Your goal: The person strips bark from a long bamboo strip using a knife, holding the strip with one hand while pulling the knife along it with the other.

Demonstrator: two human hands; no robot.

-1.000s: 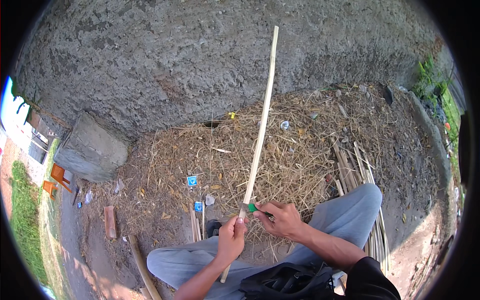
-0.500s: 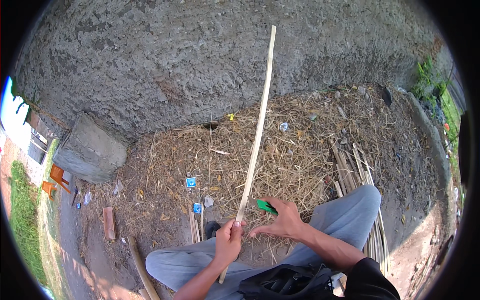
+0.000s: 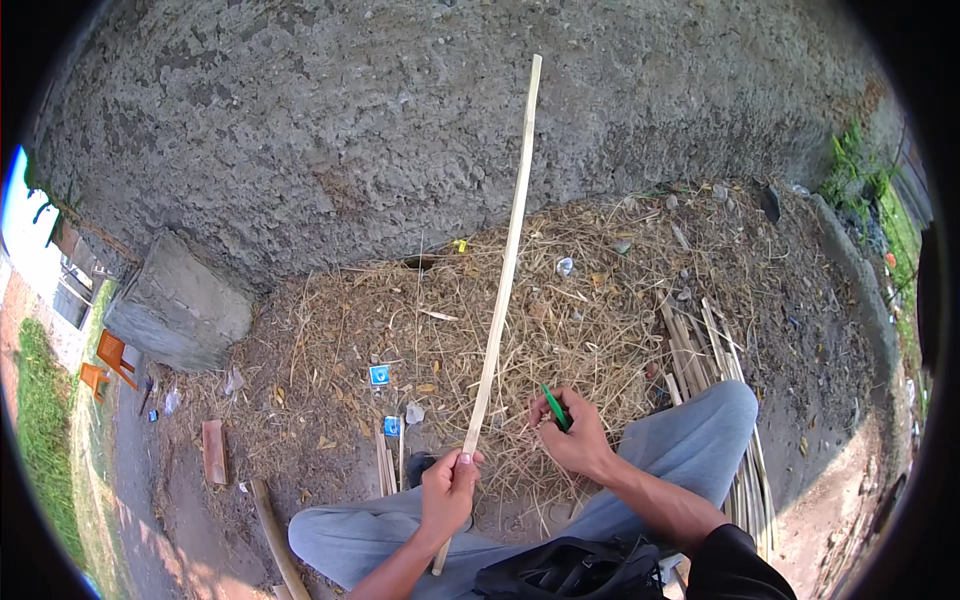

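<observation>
A long pale strip, looking like split bamboo [image 3: 505, 270], slants up from my lap toward the wall. Around its lower part my left hand [image 3: 448, 492] is closed, thumb on top, and the short end sticks out below toward my leg. To the right of the strip, apart from it, my right hand [image 3: 578, 436] is closed on a green-handled tool [image 3: 556, 408]. My fingers cover much of that tool; its blade, if it has one, I cannot make out. Fibrous shavings [image 3: 570, 340] lie heaped on the ground beyond both hands.
A rough grey wall [image 3: 400, 130] rises ahead, with a concrete block [image 3: 185, 300] at its left. Cut strips [image 3: 745, 470] lie beside and under my right knee. Left are a brick [image 3: 215, 452], a wooden pole [image 3: 277, 535] and orange chairs [image 3: 112, 350]. Blue packets [image 3: 379, 375] lie mid-ground.
My right hand has turned, swinging the green tool from pointing left to pointing upward, and its fingers have curled in. The strip and my left hand have shifted slightly left.
</observation>
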